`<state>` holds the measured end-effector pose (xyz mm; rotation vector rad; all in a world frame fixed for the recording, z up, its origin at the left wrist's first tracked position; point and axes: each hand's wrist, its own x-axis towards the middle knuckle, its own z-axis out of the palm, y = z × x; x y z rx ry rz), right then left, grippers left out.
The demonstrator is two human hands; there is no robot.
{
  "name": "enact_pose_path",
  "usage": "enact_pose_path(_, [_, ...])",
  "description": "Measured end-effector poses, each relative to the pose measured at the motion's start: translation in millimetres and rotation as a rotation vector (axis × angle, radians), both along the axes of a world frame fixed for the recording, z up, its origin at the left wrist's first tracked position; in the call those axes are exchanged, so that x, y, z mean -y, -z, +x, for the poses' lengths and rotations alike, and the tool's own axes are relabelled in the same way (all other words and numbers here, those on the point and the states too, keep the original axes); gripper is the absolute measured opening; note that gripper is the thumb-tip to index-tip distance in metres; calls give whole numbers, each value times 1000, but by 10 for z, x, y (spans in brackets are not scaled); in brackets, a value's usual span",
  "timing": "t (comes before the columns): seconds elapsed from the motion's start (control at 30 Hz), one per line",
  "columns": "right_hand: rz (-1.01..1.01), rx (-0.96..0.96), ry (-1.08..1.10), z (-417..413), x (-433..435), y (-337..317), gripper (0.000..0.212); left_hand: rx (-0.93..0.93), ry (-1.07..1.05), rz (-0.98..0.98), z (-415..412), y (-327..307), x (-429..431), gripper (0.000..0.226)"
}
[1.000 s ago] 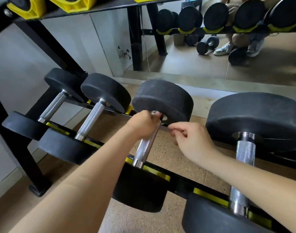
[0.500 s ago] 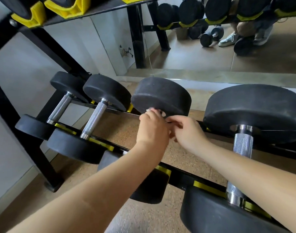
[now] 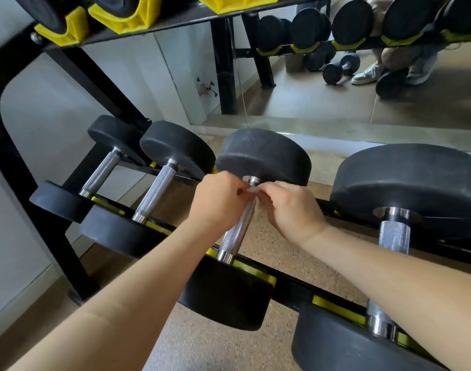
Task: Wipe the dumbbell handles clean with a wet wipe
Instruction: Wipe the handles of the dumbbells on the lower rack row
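- Dumbbell handle (image 3: 237, 231): knurled chrome bar of the third dumbbell from the left, lying in the lower rack. It runs from just under the two hands down toward the camera, between the forearms.
- Wet wipe (image 3: 251, 190): only a small pale scrap shows, at the upper end of the handle where the fingertips of both hands meet. Its shape cannot be made out.
- Left hand (image 3: 218, 199): fingers curled, their tips closed on the wipe against the left side of the handle top.
- Right hand (image 3: 293, 210): thumb and forefinger pinch the same scrap from the right side. The two hands nearly touch across the bar.
- Far head (image 3: 263, 156) of this dumbbell: black disc just beyond the knuckles.
- Near head (image 3: 226, 293): black, below the wrists, seated in the front rail.
- Rack (image 3: 293, 293): black rail with yellow saddles, passing beneath both forearms.
- Left of the left hand: two smaller dumbbells (image 3: 154, 194) and (image 3: 100, 172), side by side in the same tier.
- Right of the right hand: a larger dumbbell (image 3: 395, 234). The right forearm crosses over the lower part of its handle.
- Floor (image 3: 282, 253): speckled tan, seen through the rack under the hands.
- Mirror (image 3: 309, 103): beyond the hands, showing racked dumbbells and a pair of shoes.
- Upper shelf (image 3: 175, 20): above and left of the hands, with yellow cradles.
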<state>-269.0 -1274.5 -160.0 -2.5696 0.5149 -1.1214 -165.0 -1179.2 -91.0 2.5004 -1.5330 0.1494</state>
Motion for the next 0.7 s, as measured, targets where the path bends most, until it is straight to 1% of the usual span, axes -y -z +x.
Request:
enact_pose_path(0.07, [-73, -60, 39, 9, -12, 14, 5, 6, -17, -22, 8, 4, 40, 24])
enact_pose_path(0.1, [-51, -82, 57, 30, -36, 16, 5, -5, -26, -39, 15, 4, 53, 24])
enact_pose_path(0.2, [327, -108, 37, 46, -126, 72, 3, -75, -67, -69, 23, -17, 63, 16])
enact_pose_path(0.23, [368, -89, -9, 26, -170, 106, 3, -87, -74, -60, 36, -33, 51, 12])
enact_pose_path(0.33, [206, -92, -179, -66, -274, 114, 4, -122, -68, 29, 116, -55, -59, 9])
enact_pose_path(0.37, [189, -89, -161, -48, -236, 87, 4, -126, -64, 65, 139, -54, -106, 8])
enact_pose_path(0.43, [238, -29, -40, 3, -104, 1, 6, -162, -57, 112, 153, -52, -192, 8])
enact_pose_path(0.47, [255, -15, -21, 16, -90, -19, 7, -196, -57, 115, 147, -55, -235, 6])
enact_pose_path(0.5, [225, -23, -68, 7, -131, -28, 7, -221, -47, 119, 144, -63, -267, 4])
enact_pose_path(0.53, [157, -62, -160, -2, -225, -3, 5, -234, -35, 129, 142, -62, -303, 6])
enact_pose_path(0.6, [14, -164, -364, -61, -436, 64, 7, -239, -20, 141, 136, -51, -363, 18])
enact_pose_path(0.63, [11, -182, -405, -75, -482, 76, 12, -236, -31, 143, 128, -43, -393, 19])
enact_pose_path(0.7, [129, -120, -371, -58, -441, 40, 21, -238, -84, 152, 115, -33, -436, 14])
